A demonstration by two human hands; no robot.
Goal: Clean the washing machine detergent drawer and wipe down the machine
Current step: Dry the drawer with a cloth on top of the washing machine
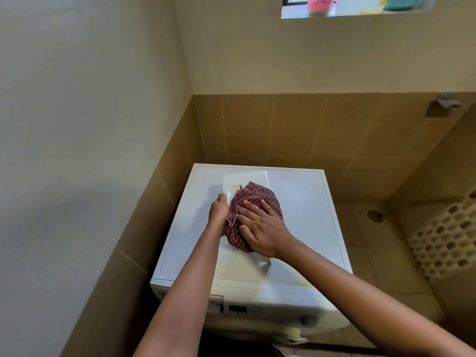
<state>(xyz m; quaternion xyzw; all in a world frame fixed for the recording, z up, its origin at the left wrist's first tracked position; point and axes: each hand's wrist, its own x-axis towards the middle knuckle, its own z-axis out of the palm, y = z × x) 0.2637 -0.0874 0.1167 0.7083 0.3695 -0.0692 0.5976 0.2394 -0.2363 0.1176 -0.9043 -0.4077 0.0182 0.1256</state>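
The white detergent drawer [246, 179] lies on top of the white washing machine [304, 207], its long side running front to back. A red-checked cloth [253, 195] covers most of the drawer. My right hand [260, 225] lies flat on the cloth with fingers spread, pressing it onto the drawer. My left hand [219, 209] grips the drawer's left edge. The drawer's far end and a near corner show past the cloth. On the machine's front, the empty drawer slot [215, 305] is at the upper left.
The machine stands in a corner, with a wall close on the left and tan tiles behind. A tiled floor with a drain [374, 215] opens to the right. A perforated basket [445, 243] stands at the far right. A window ledge is high up.
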